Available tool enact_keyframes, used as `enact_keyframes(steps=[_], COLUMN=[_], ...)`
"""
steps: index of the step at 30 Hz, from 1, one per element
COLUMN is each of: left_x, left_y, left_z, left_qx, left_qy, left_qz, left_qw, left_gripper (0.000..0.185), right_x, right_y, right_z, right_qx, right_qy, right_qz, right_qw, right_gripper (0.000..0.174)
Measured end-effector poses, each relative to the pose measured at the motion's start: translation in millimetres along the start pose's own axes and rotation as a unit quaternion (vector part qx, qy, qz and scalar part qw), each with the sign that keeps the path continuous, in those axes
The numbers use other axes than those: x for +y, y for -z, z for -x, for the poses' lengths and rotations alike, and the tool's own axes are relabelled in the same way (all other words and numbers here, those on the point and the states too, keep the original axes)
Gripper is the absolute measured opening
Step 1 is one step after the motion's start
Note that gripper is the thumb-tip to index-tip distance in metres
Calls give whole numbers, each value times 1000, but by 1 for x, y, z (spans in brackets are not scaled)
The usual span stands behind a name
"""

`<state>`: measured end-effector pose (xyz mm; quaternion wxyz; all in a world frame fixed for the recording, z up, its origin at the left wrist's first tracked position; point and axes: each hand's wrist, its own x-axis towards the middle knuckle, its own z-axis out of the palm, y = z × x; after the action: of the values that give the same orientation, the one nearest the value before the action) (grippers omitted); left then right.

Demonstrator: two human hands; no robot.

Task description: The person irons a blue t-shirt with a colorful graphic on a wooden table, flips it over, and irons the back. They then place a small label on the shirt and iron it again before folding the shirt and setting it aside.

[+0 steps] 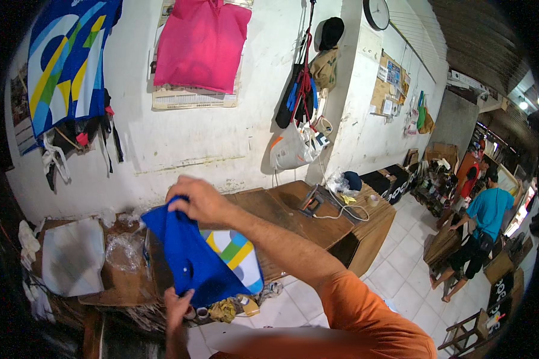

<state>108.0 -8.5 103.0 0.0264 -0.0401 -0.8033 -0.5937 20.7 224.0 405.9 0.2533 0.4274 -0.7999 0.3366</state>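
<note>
My right hand [198, 201] grips the upper corner of a blue fabric piece [184, 251], perhaps a bag, over the near end of a wooden workbench. My left hand [177, 304] pinches the same blue fabric along its lower edge, the thumb lying on top. Between the hands the cloth hangs folded, with a small hole or light spot near its lower part. A panel printed in white, yellow, green and blue [236, 256] shows behind the plain blue side. My right forearm covers part of the bench.
A corded tool, possibly an iron [312, 202], rests on the wooden bench [269, 202]. Left are a whitish sheet [73, 256] and clear plastic [125, 251]. A pink bag [202, 47] hangs on the wall. A person in a teal shirt [489, 208] stands at right near a stool [469, 332].
</note>
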Motion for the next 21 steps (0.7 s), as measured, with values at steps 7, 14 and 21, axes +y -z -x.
enact_keyframes(steps=[7, 14, 21], left_x=[76, 213, 370], left_y=[96, 178, 258], left_z=[-10, -37, 0], left_qx=[62, 178, 179], left_qy=[-112, -312, -338], left_qz=[59, -68, -225], left_qw=[990, 931, 896], left_gripper=[14, 35, 15], right_x=[-27, -58, -60], right_y=[103, 211, 272], right_z=[-24, -23, 25], right_qx=[218, 343, 408], right_qy=[39, 130, 82], right_qz=[91, 275, 233], right_qw=[971, 889, 879], right_gripper=[53, 15, 11])
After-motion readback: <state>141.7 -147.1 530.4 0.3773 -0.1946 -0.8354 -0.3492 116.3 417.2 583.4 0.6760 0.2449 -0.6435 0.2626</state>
